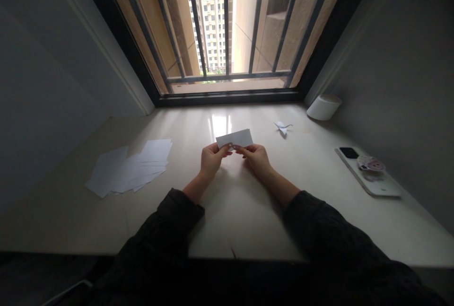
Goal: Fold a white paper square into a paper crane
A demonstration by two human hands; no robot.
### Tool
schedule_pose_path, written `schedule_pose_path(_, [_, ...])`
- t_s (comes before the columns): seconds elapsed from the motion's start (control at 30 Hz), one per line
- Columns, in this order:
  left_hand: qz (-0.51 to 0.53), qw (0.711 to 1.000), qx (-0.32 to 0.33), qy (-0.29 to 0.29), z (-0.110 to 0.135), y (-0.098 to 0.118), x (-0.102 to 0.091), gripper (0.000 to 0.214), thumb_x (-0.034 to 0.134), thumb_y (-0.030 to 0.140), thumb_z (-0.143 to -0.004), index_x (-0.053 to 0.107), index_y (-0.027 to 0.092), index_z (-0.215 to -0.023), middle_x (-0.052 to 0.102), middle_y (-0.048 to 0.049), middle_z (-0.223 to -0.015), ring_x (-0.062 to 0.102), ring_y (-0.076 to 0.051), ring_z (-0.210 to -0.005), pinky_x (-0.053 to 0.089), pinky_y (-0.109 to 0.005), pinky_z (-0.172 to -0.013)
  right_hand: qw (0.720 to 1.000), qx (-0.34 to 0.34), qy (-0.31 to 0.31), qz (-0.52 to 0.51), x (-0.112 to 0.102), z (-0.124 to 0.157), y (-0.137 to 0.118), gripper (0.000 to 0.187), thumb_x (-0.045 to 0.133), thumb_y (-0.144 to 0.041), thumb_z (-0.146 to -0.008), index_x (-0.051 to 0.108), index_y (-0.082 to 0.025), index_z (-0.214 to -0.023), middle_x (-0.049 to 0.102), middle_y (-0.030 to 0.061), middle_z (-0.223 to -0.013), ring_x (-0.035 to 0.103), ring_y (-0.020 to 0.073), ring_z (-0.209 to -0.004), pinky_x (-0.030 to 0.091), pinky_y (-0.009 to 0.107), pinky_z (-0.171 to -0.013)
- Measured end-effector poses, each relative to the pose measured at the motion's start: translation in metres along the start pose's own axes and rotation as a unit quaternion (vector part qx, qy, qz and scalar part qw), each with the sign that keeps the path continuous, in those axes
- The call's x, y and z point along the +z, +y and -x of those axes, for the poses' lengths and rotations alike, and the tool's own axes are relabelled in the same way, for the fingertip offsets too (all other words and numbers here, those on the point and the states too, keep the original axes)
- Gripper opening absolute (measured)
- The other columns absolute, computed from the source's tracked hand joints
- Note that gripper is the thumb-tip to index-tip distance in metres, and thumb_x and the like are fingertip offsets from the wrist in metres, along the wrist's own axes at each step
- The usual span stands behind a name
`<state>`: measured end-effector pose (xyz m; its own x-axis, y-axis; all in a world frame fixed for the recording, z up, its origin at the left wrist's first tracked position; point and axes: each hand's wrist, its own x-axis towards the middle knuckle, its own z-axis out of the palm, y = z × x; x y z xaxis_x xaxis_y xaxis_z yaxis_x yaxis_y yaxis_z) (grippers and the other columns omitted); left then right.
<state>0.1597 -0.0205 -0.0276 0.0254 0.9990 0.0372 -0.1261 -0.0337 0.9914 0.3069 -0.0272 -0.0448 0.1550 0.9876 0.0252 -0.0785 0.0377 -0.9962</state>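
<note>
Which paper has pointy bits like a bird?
The small folded paper beyond the right hand; the loose sheets at left lie flat, and the held strip is rectangular.

A nearly black left sleeve is ending in a wide, loose cuff short of the wrist. A similarly dark right sleeve is creasing lightly, leaving part of the forearm uncovered. The left grip and right grip are showing bare fingers.

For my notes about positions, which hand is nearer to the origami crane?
Right. The origami crane lies ahead of the right hand and to its right; the left hand is farther to the crane's left, holding the folded paper's left side.
</note>
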Motion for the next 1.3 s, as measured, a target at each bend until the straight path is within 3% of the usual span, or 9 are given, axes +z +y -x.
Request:
schedule_pose_path(0.43, [-0.025,1.000,0.003,-0.008,-0.005,-0.001,-0.003,0.037,0.077,0.045,-0.061,0.074,0.014,-0.081,0.072,-0.0079,-0.073,0.066,-0.019,-0.062,0.049,-0.031,-0.063,1.000,-0.009,-0.013,0.002,-0.002,-0.001,0.001,0.032,0.077,-0.048,-0.058,0.073,-0.017,-0.064,0.072,0.0070,-0.066,0.064,0.0190,-0.065,0.043,0.029,-0.060])
schedule_pose_path(0.93, [-0.029,1.000,0.002,-0.003,-0.010,-0.002,-0.010,0.040,0.076,0.047,-0.062,0.073,0.013,-0.083,0.071,-0.0081,-0.072,0.065,-0.018,-0.061,0.050,-0.030,-0.063,0.997,-0.055,-0.052,-0.018,-0.005,0.000,0.002,0.034,0.066,-0.053,-0.071,0.074,-0.020,-0.067,0.072,0.0059,-0.068,0.060,0.0167,-0.065,0.040,0.031,-0.064])
schedule_pose_path(1.3, [-0.027,1.000,-0.006,-0.011,-0.011,-0.003,-0.013,0.044,0.075,0.048,-0.063,0.072,0.013,-0.090,0.072,-0.0080,-0.078,0.066,-0.018,-0.066,0.050,-0.030,-0.067,0.993,-0.068,-0.097,-0.013,-0.007,-0.002,-0.001,0.050,0.054,-0.064,-0.076,0.073,-0.019,-0.068,0.072,0.0073,-0.073,0.060,0.0191,-0.071,0.042,0.032,-0.067])
